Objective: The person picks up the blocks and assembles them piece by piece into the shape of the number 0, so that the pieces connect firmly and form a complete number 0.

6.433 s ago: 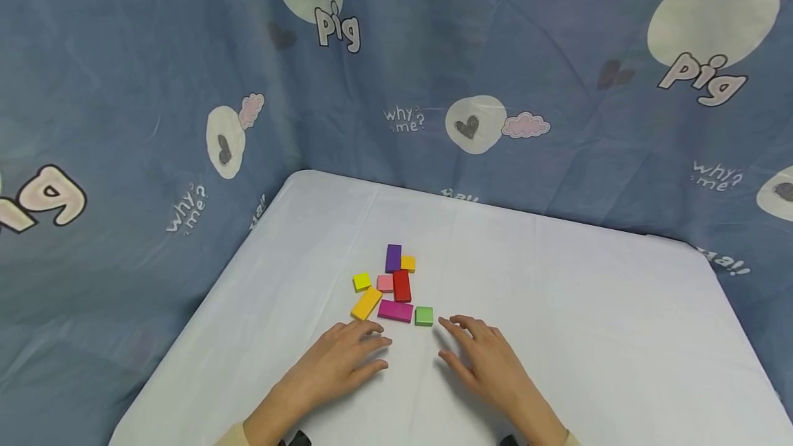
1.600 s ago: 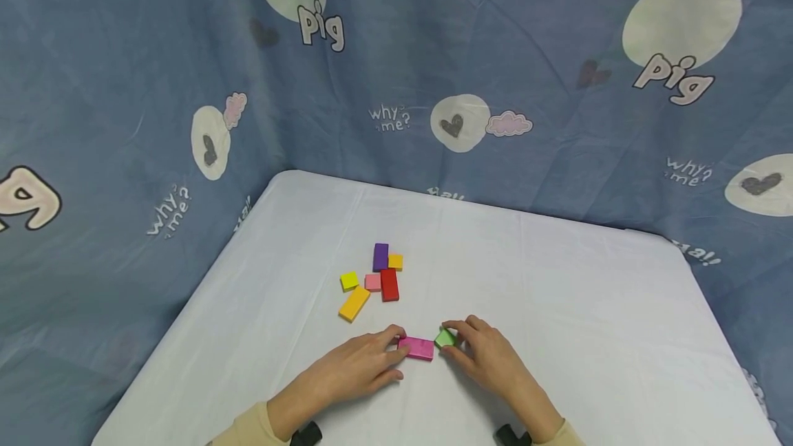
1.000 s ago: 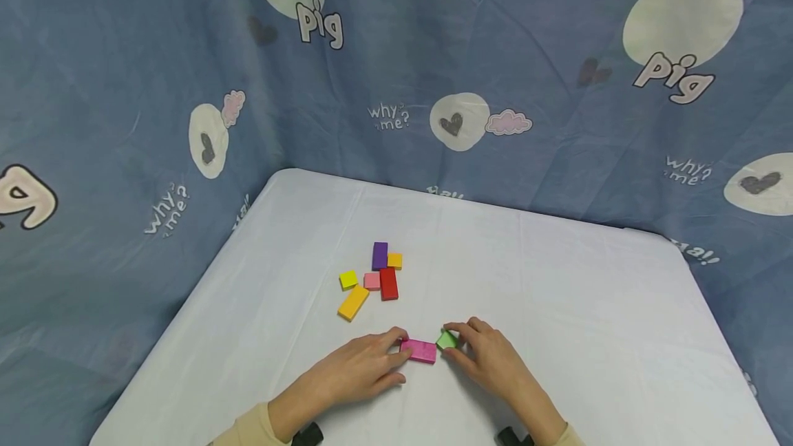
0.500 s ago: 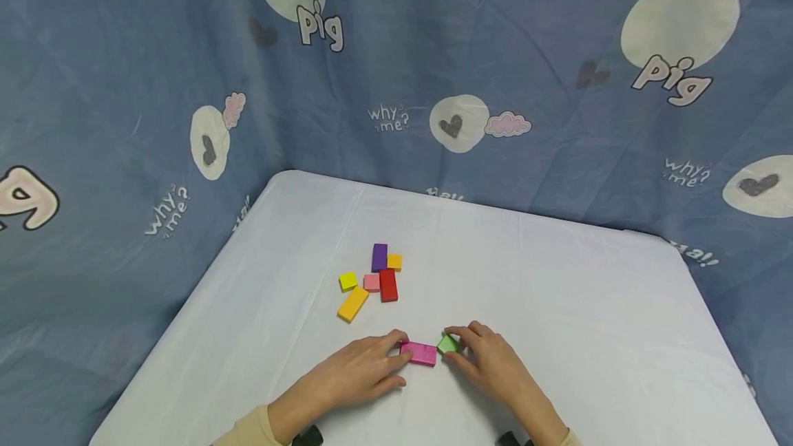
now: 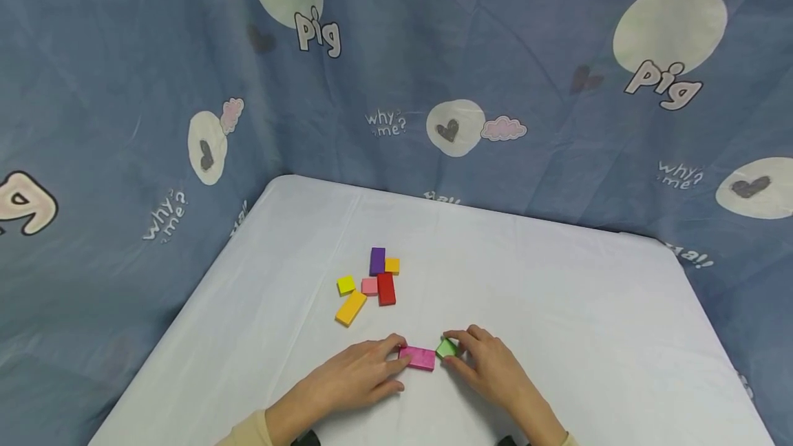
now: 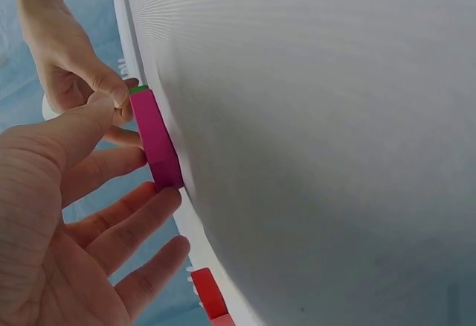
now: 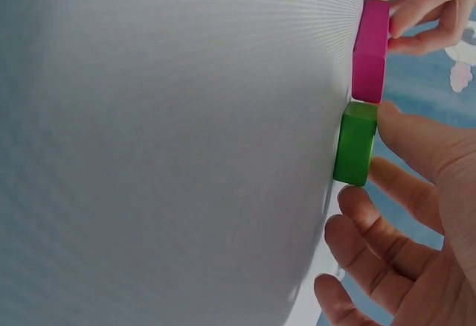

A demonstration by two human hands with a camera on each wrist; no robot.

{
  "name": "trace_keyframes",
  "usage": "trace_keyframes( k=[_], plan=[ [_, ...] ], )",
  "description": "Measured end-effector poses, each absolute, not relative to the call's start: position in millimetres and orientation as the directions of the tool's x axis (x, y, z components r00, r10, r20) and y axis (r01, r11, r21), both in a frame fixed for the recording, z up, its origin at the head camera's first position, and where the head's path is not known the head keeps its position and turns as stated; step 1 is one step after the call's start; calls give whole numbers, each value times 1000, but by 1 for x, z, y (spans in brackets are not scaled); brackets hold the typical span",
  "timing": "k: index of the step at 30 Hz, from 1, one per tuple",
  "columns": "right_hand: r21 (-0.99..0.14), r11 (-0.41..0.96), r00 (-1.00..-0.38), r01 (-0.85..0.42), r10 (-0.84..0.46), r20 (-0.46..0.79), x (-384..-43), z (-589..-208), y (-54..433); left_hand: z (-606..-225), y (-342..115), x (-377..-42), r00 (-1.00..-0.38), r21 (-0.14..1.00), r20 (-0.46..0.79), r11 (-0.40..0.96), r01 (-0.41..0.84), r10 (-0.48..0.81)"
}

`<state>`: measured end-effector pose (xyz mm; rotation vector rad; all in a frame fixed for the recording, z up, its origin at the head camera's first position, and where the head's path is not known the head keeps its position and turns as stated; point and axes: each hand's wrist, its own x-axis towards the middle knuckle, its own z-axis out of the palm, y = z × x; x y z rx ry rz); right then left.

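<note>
A magenta rectangular block point(image 5: 423, 358) lies on the white table near its front. My left hand point(image 5: 356, 376) holds its left end, thumb on the near side and forefinger at the far edge. Just to its right sits a small green block point(image 5: 446, 348), turned at an angle, one corner right at the magenta block's end. My right hand point(image 5: 492, 367) pinches the green block between thumb and fingers. In the right wrist view the green block point(image 7: 355, 144) and magenta block point(image 7: 370, 50) stand end to end. The left wrist view shows only a sliver of green beyond the magenta block point(image 6: 155, 136).
Farther back lies a loose group of blocks: purple point(image 5: 377, 261), small orange point(image 5: 392, 266), red point(image 5: 387, 289), pink point(image 5: 369, 286), yellow point(image 5: 345, 285) and long orange point(image 5: 351, 308). A blue printed curtain point(image 5: 396, 74) hangs behind the white table point(image 5: 557, 294).
Since the earliest frame, both hands have taken hold of the magenta and green blocks and drawn them toward me and rightward, away from the group. Over the last second almost nothing has moved.
</note>
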<state>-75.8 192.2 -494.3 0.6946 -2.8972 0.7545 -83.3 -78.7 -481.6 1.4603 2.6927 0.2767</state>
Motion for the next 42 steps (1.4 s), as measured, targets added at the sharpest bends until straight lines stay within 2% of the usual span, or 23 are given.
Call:
trace_keyframes(
  k=[18,42],
  plan=[
    [-440,800,-909,-409,-398,121,-75,-491,192,-483,-80,-85,-542,190,48,525,830,839],
    [-438,797,-907,-416,-396,142,-73,-495,191,-483,-81,-84,-539,207,43,520,829,841]
  ],
)
